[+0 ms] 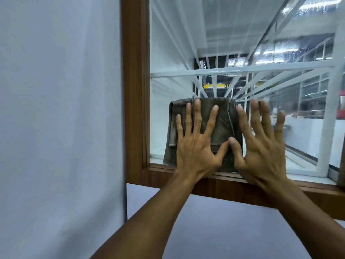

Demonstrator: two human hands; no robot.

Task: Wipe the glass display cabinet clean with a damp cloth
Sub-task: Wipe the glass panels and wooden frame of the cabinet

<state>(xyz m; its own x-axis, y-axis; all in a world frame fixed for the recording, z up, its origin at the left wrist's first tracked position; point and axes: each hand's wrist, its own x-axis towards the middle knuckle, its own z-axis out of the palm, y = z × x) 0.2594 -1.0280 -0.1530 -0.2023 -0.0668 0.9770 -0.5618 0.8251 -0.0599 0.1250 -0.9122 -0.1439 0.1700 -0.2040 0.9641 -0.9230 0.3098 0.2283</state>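
Head cam: left hand [194, 144] is spread flat, pinning the folded brown cloth [222, 126] against the glass [186, 45] low by the wooden frame [134, 90]. Right hand [261, 146] is splayed too, overlapping the cloth's edge, probably for extra wiping pressure.

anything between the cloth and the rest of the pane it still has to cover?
Nothing visible. The brown cloth lies flat on the glass pane near its lower left corner, under the left hand. Right hand rests partly on bare glass beside it, the only thing in a rightward path.

Left hand [194, 146] flat on brown cloth [221, 126], right hand [261, 146] beside, glass pane [186, 53]
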